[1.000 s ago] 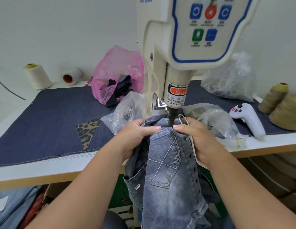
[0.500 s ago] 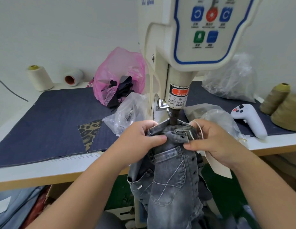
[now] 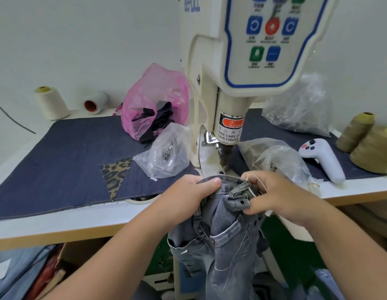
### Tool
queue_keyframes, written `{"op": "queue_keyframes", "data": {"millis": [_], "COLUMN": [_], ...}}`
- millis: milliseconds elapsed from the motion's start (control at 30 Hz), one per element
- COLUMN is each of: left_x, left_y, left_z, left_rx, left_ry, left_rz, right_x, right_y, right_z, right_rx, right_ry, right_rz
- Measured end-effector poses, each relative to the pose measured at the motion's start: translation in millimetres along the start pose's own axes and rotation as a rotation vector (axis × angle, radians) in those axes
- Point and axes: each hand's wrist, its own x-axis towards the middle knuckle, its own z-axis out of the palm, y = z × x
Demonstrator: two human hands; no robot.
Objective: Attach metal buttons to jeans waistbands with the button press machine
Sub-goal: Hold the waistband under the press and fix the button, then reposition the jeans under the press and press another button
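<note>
**One head-worn view, close over the work**

A single wide-angle camera on the person's head looks forward and down, close to both forearms, facing the button press machine [image 3: 238,87] and tabletop [image 3: 58,219]; straight edges bow near the frame's borders.

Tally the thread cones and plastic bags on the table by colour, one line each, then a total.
Cream thread cones: 1
Olive thread cones: 2
White spools lying on their side: 1
Pink plastic bags: 1
Clear plastic bags: 3
Total: 8
</note>
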Motion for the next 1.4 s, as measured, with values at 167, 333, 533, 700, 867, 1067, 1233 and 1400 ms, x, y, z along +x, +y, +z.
{"op": "queue_keyframes", "data": {"millis": [167,333,533,700,867,1067,1233,1400], "left_x": [-33,-64,-85,-84,-86,-83,-90,-89], "left_y": [9,30,22,18,16,23,29,25], "left_z": [8,4,34,25,18,8,17,27], "left_rx": [0.127,0.523,0.997,1.041,0.997,0.631,0.857,0.941], "left_ry": [-0.003,-0.176,0.217,0.526,0.465,0.205,0.367,0.582], "left_rz": [0.247,0.547,0.610,0.709,0.507,0.429,0.763,1.069], "right_x": [-34,-59,-66,-68,-62,-64,-76,-62], "right_y": [-3,-11,-8,-6,-8,-8,-19,-28], "right_z": [6,14,16,28,36,38,32,49], "right_rx": [0.108,-0.513,-0.910,-1.008,-1.015,-0.981,-0.667,-0.189], "right_ry": [-0.213,0.307,0.714,0.840,0.877,0.817,0.439,0.103], "right_rz": [0.006,-0.387,-0.803,-0.912,-0.966,-0.902,-0.609,0.029]}}
